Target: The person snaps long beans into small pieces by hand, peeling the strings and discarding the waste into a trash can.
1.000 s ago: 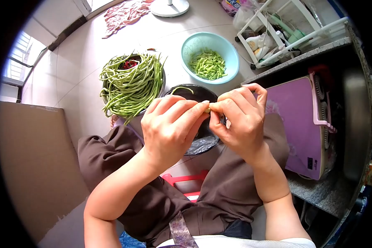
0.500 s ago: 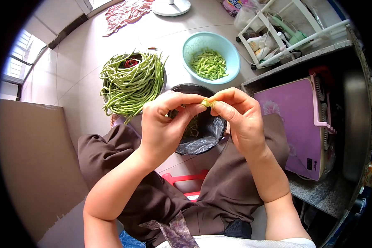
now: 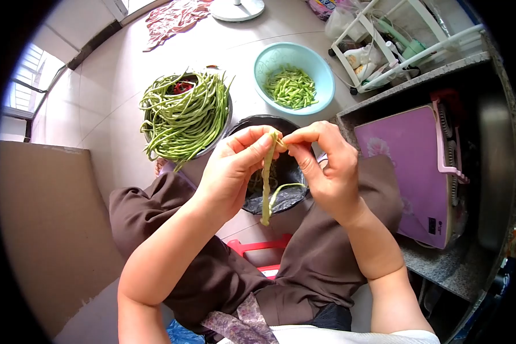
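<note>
Between thumb and fingers, my left hand (image 3: 232,163) pinches a pale green long bean (image 3: 266,189), which hangs down from the fingertips. A thinner, curling green length dangles beside it. My right hand (image 3: 329,172) is closed at the bean's top end, thumb and forefinger pressed together; the exact bit between them is too small to make out. Both hands are over a bin lined with a black plastic bag (image 3: 289,200), with some scraps inside. A large heap of long beans (image 3: 183,123) lies at the left in a round container. Short bean pieces (image 3: 292,87) fill the bottom of a light blue basin (image 3: 325,86).
On the right, a purple-topped board or appliance (image 3: 404,172) leans in a stone-edged shelf space. A white rack (image 3: 393,71) holds bottles behind it. A brown panel (image 3: 43,229) stands at the left. A red plastic stool part (image 3: 258,246) shows between the knees.
The long bean now hangs below my left fingers, where only a small bit showed before. My right hand has drawn slightly down, and the fingertips have come away from the earlier bit.
</note>
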A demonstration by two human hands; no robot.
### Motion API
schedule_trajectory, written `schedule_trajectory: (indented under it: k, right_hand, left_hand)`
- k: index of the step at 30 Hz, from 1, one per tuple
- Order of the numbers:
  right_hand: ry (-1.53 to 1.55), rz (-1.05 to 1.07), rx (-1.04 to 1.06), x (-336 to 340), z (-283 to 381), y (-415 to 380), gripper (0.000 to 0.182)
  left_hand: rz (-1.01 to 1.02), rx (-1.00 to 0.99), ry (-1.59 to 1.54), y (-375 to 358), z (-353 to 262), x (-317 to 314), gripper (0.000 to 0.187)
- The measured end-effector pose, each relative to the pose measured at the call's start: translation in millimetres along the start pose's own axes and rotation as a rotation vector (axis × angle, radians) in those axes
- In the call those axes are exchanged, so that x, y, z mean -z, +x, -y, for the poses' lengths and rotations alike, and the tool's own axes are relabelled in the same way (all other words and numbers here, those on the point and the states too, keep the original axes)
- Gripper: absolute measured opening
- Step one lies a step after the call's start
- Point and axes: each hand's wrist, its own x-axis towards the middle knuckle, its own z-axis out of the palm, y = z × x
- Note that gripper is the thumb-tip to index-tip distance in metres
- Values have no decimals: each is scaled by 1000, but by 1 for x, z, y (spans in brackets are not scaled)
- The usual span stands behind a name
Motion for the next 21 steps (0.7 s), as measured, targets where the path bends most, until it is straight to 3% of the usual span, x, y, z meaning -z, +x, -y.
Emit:
schedule_trajectory:
  k: [2, 9, 21]
  right_hand:
    - [-132, 11, 163, -1, -1, 0, 7]
    - [-223, 223, 187, 2, -9, 0, 4]
    - [-406, 433, 39, -6, -44, -16, 2]
  left_hand:
    - [-89, -93, -11, 2, 0, 0, 21]
    - [-125, -301, -60, 5, -20, 9, 18]
    - [-49, -404, -158, 1, -39, 15, 20]
